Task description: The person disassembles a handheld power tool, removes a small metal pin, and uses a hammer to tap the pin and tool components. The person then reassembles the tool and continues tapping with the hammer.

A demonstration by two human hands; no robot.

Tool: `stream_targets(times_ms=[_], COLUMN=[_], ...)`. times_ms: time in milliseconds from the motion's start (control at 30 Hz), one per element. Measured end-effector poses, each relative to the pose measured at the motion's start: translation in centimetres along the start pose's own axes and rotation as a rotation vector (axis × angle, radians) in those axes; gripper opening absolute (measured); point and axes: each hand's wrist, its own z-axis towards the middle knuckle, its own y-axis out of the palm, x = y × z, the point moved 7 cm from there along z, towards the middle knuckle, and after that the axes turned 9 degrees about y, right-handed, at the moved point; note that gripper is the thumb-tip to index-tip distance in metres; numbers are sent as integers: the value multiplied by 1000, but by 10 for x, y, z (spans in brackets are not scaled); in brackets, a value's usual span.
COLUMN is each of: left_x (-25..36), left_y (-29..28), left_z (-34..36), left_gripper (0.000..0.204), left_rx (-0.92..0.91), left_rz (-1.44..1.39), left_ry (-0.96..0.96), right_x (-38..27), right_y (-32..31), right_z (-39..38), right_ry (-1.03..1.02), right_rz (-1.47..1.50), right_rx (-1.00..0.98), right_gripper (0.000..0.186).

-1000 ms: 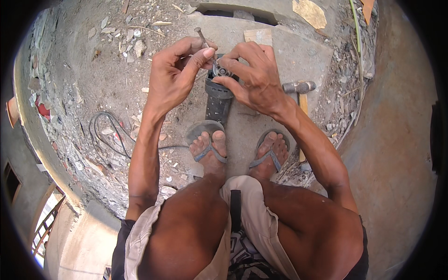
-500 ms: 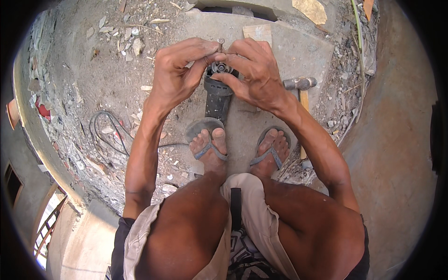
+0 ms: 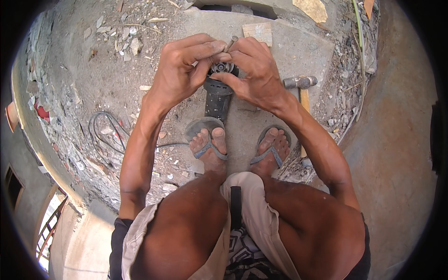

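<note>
My left hand [image 3: 184, 70] pinches a metal nail [image 3: 231, 43] at the head of a dark angle grinder [image 3: 216, 100]. The nail leans up to the right above the grinder's round metal flange [image 3: 221, 67]. Across from it, my right hand [image 3: 252, 74] has curled fingers on the grinder head, with the thumb at its lower rim and the forefinger close to the nail. The two hands' fingertips meet over the head and partly hide it. The grinder's body points down toward my left sandal [image 3: 205, 149].
A hammer [image 3: 303, 100] with a wooden handle lies right of my right hand. A black cable [image 3: 119, 137] loops at the left. A small board [image 3: 256, 35] and a dark slot [image 3: 214, 8] are beyond the grinder. Rubble [image 3: 100, 168] lines both sides of the concrete slab.
My left hand has come right and over the grinder head, and the nail, earlier leaning up-left, now leans up-right. My right hand has stayed nearly in place.
</note>
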Motion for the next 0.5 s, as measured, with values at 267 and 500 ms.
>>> stream_targets(times_ms=[267, 500], left_x=[-6, -7], left_y=[1, -1], left_z=[-4, -1], left_gripper=[20, 16], left_rx=[-25, 23], left_rz=[-33, -32], left_ry=[-16, 72], right_x=[3, 4], right_y=[0, 4], right_z=[2, -3], right_ry=[-4, 41], right_rz=[114, 153], right_rx=[23, 32], right_gripper=[33, 35])
